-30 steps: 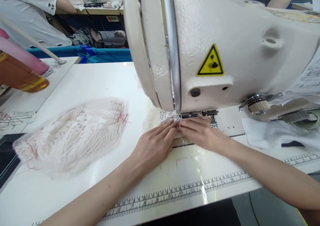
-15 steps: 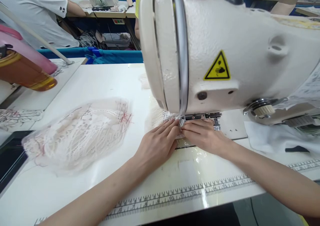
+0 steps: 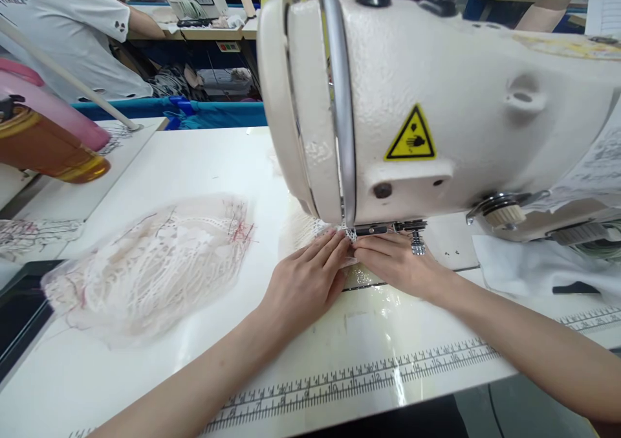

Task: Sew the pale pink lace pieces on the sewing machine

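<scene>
White lace fabric lies under the head of a sewing machine, a small part of its edge showing at the presser foot. My left hand presses on the lace just left of the foot, fingers long and close together, with the lace edge at the fingertips. From the right, my right hand reaches under the attachment beside the foot, its fingers pressed together on the same lace edge. Both sets of fingertips nearly meet in front of the needle area. The fingers partly hide the lace.
A pile of pale lace with red threads lies at left. Beyond it are an amber bottle, a pink bottle and a dark tray-like object. White cloth lies at right. A ruler strip runs along the front edge.
The camera view has shifted slightly, so the machine head appears further left and lower. Both hands stay at the presser foot with the lace; they have barely moved.
</scene>
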`<control>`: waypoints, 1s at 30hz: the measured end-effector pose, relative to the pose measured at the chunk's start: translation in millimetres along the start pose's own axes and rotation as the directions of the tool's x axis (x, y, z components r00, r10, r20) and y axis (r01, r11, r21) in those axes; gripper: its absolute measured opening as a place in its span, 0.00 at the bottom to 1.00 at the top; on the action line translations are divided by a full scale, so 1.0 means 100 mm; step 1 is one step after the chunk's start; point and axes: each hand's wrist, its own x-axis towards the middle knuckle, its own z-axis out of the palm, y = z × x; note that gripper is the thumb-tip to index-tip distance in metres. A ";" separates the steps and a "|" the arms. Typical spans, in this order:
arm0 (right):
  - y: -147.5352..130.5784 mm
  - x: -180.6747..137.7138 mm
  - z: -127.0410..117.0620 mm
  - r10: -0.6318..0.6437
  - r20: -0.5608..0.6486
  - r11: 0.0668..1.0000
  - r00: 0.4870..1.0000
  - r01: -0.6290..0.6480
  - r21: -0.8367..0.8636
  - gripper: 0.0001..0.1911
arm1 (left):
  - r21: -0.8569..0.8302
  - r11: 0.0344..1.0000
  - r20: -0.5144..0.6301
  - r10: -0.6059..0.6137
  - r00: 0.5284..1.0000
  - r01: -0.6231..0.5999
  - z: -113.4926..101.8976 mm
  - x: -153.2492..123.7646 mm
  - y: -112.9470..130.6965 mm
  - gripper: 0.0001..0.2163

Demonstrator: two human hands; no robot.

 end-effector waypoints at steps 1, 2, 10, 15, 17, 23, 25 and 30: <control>0.00 0.00 0.00 0.007 -0.006 1.000 1.000 -0.007 -0.024 0.12 | -0.001 1.000 0.001 -0.002 1.000 0.002 0.00 0.00 0.00 0.16; 0.00 0.00 -0.01 0.012 -0.016 0.999 1.000 -0.013 -0.051 0.12 | -0.001 1.000 0.001 -0.004 1.000 0.004 0.00 0.01 0.01 0.16; -0.05 0.01 -0.15 0.014 -0.132 0.956 0.991 -0.052 -0.289 0.10 | 0.030 1.000 -0.025 0.010 1.000 -0.009 0.00 0.03 0.02 0.15; -0.01 0.05 -0.18 0.107 -0.046 0.981 0.993 -0.113 -0.157 0.14 | 0.024 1.000 -0.020 0.004 1.000 -0.003 -0.01 0.03 0.04 0.15; 0.02 0.04 -0.15 0.142 -0.005 0.987 0.990 -0.142 -0.074 0.13 | 0.025 1.000 -0.011 0.003 1.000 -0.002 0.00 0.03 0.04 0.15; 0.04 0.05 -0.17 0.160 0.035 0.987 0.986 -0.160 -0.011 0.16 | -0.004 0.996 -0.021 0.090 0.996 -0.090 0.03 0.01 0.01 0.13; 0.01 0.06 -0.19 0.157 0.017 0.987 0.987 -0.157 -0.019 0.16 | -0.034 0.989 -0.024 0.142 0.990 -0.142 0.03 0.00 0.00 0.13; 0.00 0.06 -0.12 0.093 -0.003 0.995 0.996 -0.093 -0.027 0.15 | -0.071 0.992 0.005 0.100 0.995 -0.100 -0.01 -0.01 -0.01 0.09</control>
